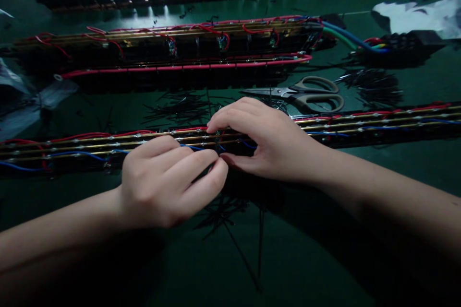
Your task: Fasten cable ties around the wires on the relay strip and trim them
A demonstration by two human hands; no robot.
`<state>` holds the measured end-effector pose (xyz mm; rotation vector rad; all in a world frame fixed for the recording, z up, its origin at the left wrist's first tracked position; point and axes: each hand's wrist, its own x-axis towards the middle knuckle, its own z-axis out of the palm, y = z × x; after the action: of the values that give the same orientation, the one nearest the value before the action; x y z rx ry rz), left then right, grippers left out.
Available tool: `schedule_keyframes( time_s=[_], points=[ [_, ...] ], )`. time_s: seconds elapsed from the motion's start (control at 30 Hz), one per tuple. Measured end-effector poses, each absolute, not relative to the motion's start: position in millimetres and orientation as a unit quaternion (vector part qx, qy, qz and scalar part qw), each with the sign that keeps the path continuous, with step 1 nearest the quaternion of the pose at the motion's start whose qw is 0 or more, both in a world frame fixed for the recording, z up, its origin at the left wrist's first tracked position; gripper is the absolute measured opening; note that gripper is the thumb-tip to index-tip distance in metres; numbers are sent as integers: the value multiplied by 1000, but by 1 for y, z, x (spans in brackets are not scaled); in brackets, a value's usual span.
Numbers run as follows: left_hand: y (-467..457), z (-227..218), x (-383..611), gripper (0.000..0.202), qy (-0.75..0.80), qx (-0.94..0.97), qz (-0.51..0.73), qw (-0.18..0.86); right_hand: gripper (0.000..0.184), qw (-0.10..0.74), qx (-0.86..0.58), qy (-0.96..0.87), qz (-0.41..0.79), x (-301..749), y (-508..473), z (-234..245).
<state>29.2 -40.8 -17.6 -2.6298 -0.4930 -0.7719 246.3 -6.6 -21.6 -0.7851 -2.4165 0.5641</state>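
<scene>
Holding curled hands (173, 182) (268, 139) over the wired bar (198, 140)

Bare hands (268, 139), slim fingers (198, 167), bare wrists (120, 206), bare left forearm (61, 220), bare right forearm (378, 184) with a small mark (455, 204)

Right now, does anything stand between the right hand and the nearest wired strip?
Nothing visible does: the right hand arches directly over the wired strip, and the scissors lie beyond the strip.
</scene>
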Motion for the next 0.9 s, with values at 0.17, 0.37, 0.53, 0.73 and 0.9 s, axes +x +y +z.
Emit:
schedule_keyframes(
  time_s=[0.17, 0.37, 0.53, 0.73, 0.9],
  points=[
    [-41, -17, 29, 16, -177, -930, -271, 173, 25, 264, -294, -897, 196, 246, -7, -23],
    [-42, -13, 30, 8, -151, -937, -258, 179, 26, 261, -297, -902, 176, 246, -8, -23],
    [-40, -13, 30, 5, -127, -944, -248, 175, 26, 258, -306, -901, 168, 245, -10, -24],
    [-42, -13, 29, 6, -124, -951, -237, 154, 21, 262, -312, -899, 162, 244, -11, -25],
    [-43, -12, 30, 6, -124, -953, -230, 155, 20, 258, -316, -899, 158, 244, -11, -26]
  ],
)
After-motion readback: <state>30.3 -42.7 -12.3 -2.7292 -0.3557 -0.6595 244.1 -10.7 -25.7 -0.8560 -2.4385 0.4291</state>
